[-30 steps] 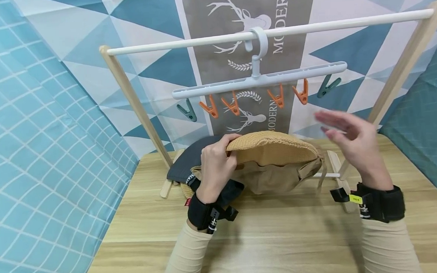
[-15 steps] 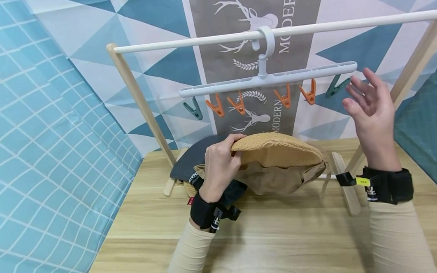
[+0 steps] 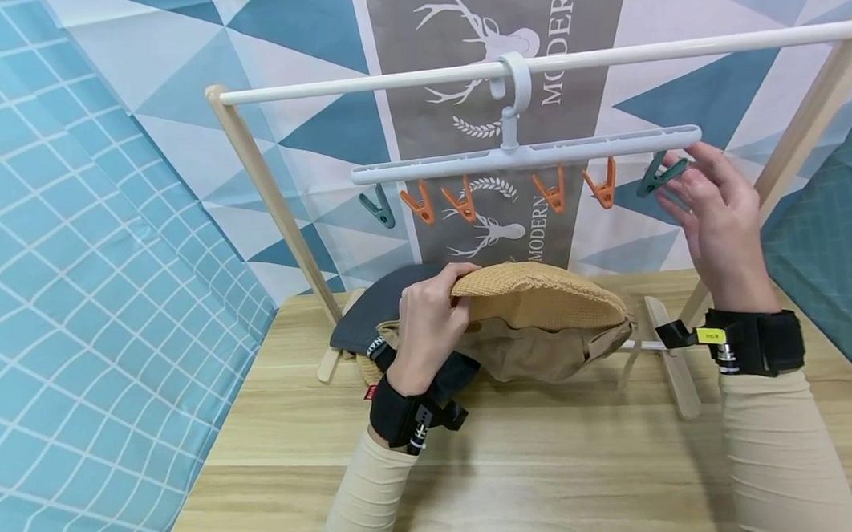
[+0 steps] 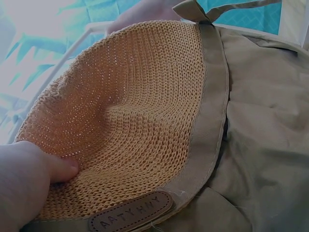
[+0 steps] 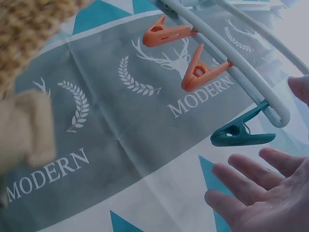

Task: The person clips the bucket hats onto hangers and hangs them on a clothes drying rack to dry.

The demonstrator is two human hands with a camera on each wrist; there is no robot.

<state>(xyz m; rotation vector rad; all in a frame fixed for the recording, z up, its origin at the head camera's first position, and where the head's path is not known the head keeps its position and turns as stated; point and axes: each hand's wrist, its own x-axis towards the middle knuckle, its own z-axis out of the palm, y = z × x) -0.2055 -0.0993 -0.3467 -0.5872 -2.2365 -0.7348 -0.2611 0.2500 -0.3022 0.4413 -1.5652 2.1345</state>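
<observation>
We find the hanger (image 3: 457, 165) hooked over the rail (image 3: 387, 81), above the worktop (image 3: 552, 468). Its orange clips (image 3: 605, 197), left teal clip (image 3: 383, 213) and right teal clip (image 5: 239, 140) hang without fabric. The tan hat (image 3: 544, 312) is near the worktop's far edge, about midway between the corners. The left hand (image 3: 432, 322) pinches its knitted part, thumb on the inner face. The right hand (image 3: 723, 214) is raised at the right teal clip, fingers spread wide; in the right wrist view we see a gap between them and the clip. What we take for a dark cap (image 3: 370, 309) lies beside the hat, towards the far left corner, also unclipped. We judge this an early stage: hanger mounted and hat in hand are done; fastening hat to clips is left.
</observation>
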